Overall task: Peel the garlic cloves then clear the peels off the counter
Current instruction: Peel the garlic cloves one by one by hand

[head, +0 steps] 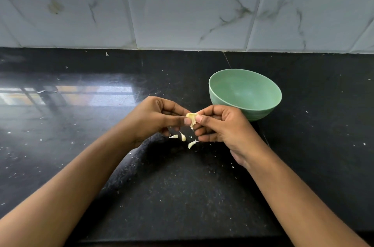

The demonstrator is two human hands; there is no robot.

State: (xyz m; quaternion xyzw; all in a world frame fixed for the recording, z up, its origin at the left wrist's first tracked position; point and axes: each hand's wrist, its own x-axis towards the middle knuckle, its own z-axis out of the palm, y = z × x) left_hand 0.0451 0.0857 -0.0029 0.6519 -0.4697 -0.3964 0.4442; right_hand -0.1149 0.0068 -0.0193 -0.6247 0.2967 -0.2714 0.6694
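Forearms (60, 196) are cut off at the worktop's (182, 196) near edge. Left hand (155, 117) and right hand (220, 125) pinch one garlic clove (191, 117), fingertips (199, 119) hiding its ends, above loose peels (183, 137) beside a green bowl (253, 97).

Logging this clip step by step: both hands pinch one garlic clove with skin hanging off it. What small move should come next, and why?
Probably the right hand should pull the hanging skin down and off while the left hand holds the garlic clove. The skin hangs loose but attached below the clove, and the green bowl looks empty.
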